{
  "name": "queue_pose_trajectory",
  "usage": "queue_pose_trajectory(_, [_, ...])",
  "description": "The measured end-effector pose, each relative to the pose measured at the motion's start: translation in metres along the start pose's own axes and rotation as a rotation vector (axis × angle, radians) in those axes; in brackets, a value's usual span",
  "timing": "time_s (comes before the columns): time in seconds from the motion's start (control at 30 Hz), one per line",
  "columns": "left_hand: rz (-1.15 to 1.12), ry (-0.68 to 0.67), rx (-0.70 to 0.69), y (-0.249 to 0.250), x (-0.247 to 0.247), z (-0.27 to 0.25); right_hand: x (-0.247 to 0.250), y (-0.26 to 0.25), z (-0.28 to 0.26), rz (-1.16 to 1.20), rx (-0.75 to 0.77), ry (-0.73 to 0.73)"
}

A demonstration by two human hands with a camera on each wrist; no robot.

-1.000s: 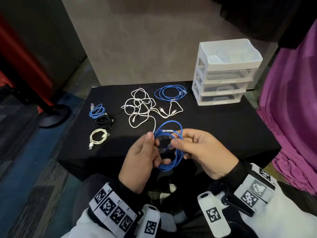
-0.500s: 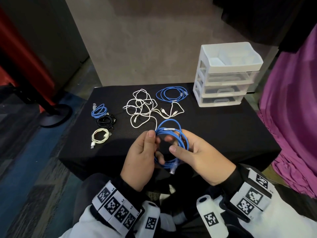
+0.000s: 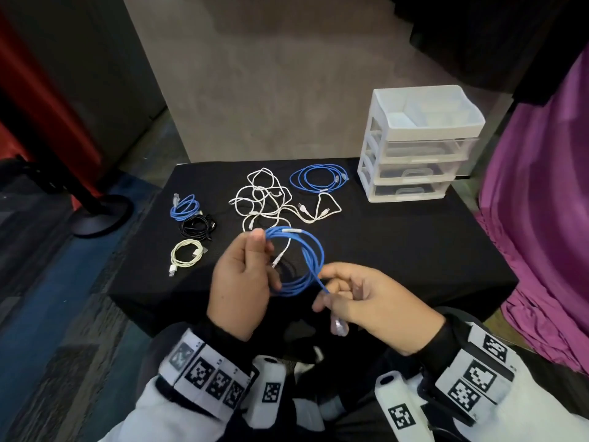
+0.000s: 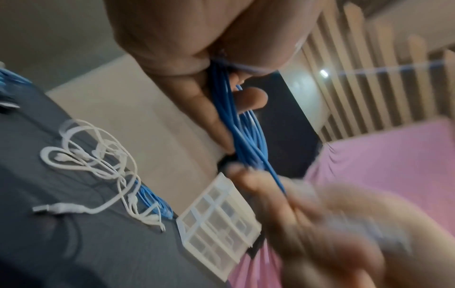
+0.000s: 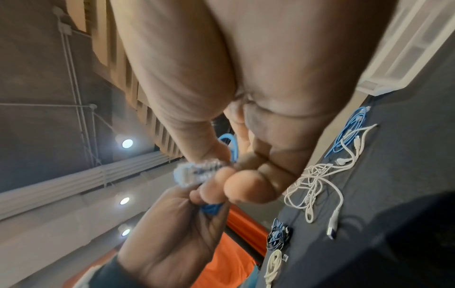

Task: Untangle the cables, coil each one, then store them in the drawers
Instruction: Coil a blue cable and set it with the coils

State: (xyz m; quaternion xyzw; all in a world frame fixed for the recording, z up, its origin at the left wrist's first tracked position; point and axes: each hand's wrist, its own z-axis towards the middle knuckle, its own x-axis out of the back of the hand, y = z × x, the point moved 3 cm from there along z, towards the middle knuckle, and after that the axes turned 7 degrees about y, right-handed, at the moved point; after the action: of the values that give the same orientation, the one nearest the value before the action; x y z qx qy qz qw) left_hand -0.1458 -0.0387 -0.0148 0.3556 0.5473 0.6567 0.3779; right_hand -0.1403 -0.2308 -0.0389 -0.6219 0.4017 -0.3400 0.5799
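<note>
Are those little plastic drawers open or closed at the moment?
Closed: all three drawers sit flush in their white frame, none pulled out. The compartment tray on top is open and looks empty.

Dim indoor light from round ceiling lamps (image 5: 127, 143); wrist views motion-blurred, head view bent at edges.

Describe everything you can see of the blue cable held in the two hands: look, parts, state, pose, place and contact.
The blue cable is a thin, round-jacketed cord wound into several loose loops, held in the air above the table's near edge. A pale band wraps the strands at the top. The left hand grips the loops on one side; the right hand pinches the free end, whose clear plastic plug sticks out past the fingertips. It does not touch the table.
</note>
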Motion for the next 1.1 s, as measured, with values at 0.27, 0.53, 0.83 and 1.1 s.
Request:
queue_pose_trajectory(0.27, [-0.131, -0.025, 0.158, -0.009, -0.003, -0.007, 0.006, 0.010, 0.005, -0.173, 0.045, 0.120])
queue_pose_trajectory(0.53, [-0.321, -0.094, 0.393, -0.019, -0.009, -0.016, 0.002, 0.013, 0.025, 0.046, 0.009, 0.257])
queue_pose_trajectory(0.83, [-0.010, -0.161, 0.244, -0.040, 0.028, 0.011, 0.005, 0.016, 0.045, 0.025, 0.006, 0.198])
queue_pose_trajectory(1.1, [-0.024, 0.213, 0.359, -0.082, 0.102, 0.124, 0.012, 0.047, 0.061, -0.177, -0.146, 0.255])
